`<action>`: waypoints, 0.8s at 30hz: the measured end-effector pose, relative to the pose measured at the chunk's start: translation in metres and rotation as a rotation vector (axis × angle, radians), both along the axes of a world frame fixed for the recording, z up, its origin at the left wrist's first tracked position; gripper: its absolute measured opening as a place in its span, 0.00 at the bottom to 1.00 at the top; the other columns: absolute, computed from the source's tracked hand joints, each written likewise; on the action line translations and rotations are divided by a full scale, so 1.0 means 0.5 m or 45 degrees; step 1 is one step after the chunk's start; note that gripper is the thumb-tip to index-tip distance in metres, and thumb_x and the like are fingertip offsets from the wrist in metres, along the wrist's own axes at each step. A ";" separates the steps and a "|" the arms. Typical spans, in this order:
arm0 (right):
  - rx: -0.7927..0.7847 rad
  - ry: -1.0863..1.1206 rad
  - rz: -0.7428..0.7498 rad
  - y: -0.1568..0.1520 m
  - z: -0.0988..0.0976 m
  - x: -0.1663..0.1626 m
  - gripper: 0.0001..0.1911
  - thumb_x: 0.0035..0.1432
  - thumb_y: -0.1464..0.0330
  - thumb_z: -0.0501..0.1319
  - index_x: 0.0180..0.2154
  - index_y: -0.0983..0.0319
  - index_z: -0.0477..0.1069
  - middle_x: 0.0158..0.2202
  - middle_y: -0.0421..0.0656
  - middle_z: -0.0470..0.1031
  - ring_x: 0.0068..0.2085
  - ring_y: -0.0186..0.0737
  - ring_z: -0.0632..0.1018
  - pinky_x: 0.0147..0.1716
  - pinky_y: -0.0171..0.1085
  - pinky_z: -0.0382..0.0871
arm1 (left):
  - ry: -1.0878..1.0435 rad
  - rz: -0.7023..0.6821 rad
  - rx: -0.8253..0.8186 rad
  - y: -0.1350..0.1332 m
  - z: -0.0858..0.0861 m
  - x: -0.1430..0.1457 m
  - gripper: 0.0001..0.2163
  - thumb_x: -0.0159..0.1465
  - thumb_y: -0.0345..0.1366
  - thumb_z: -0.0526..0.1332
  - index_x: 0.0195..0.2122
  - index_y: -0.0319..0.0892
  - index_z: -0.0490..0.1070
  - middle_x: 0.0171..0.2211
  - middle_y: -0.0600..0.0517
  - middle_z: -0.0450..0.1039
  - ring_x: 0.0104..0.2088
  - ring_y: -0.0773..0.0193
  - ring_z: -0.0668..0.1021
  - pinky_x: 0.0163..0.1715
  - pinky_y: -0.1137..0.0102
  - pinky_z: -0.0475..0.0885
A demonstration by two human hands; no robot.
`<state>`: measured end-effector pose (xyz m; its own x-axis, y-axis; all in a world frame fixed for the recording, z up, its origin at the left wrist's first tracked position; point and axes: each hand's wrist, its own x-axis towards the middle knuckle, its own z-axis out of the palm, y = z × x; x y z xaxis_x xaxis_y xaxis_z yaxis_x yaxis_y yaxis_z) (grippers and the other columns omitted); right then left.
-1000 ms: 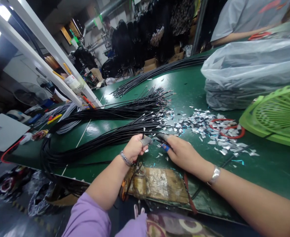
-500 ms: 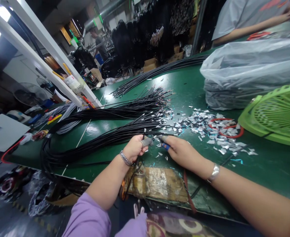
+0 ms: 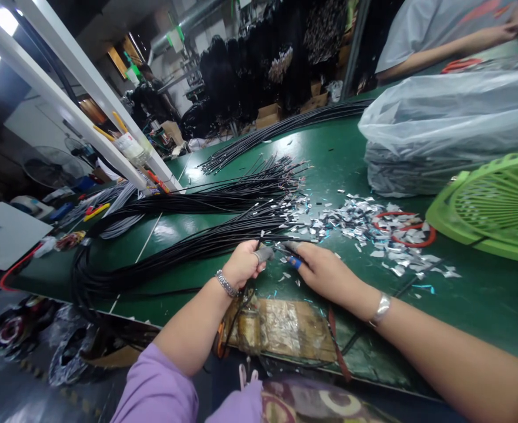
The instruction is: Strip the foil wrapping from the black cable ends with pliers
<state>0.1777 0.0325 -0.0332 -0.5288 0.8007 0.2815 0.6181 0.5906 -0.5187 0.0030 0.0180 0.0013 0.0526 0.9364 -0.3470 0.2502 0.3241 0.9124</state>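
Observation:
My left hand [image 3: 247,262], with a grey cover on its thumb, is closed around a black cable [image 3: 249,290] that hangs down toward the bench edge. Facing it, my right hand [image 3: 323,269] pinches close to the cable's end, blue tape around one finger. Small silvery bits show between the fingertips, but what the right fingers grip is too small to make out. Just behind both hands lies a bundle of black cables [image 3: 206,239] with pale tips. To the right is a pile of foil and sheath scraps [image 3: 351,217].
Red loop handles [image 3: 430,237] lie among the scraps. A green fan [image 3: 483,205] and a clear plastic bag [image 3: 417,153] stand at the right. More black cables [image 3: 223,197] lie farther back. A wooden block [image 3: 294,329] sits at the front edge. Another person's arm [image 3: 453,50] is across the bench.
My left hand has shifted very slightly right, toward my right hand. The right hand stays almost in place. A person in the background has moved left.

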 end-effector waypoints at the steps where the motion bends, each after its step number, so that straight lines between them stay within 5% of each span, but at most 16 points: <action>1: -0.004 -0.015 -0.008 0.000 -0.001 0.000 0.14 0.57 0.73 0.51 0.42 0.62 0.72 0.35 0.47 0.78 0.37 0.43 0.77 0.38 0.38 0.70 | 0.016 0.003 0.005 0.000 -0.001 0.001 0.12 0.57 0.42 0.60 0.25 0.40 0.63 0.11 0.62 0.56 0.10 0.77 0.56 0.10 0.79 0.48; 14: -0.116 -0.088 0.013 0.012 0.003 0.004 0.13 0.56 0.73 0.52 0.34 0.60 0.75 0.33 0.45 0.80 0.35 0.42 0.78 0.36 0.36 0.70 | 0.145 -0.009 0.001 -0.001 -0.010 0.005 0.08 0.59 0.36 0.57 0.25 0.40 0.63 0.11 0.62 0.57 0.09 0.77 0.57 0.10 0.80 0.51; 24: -0.049 -0.004 -0.007 0.006 -0.001 0.000 0.15 0.57 0.71 0.52 0.43 0.63 0.73 0.38 0.49 0.79 0.39 0.45 0.78 0.38 0.39 0.70 | 0.182 0.021 0.060 0.003 -0.019 -0.001 0.07 0.58 0.33 0.58 0.25 0.40 0.61 0.12 0.61 0.61 0.09 0.77 0.60 0.10 0.80 0.53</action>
<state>0.1775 0.0354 -0.0338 -0.5252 0.8137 0.2491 0.6229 0.5671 -0.5389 0.0026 0.0197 -0.0080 -0.0098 0.9522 -0.3055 0.3737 0.2868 0.8821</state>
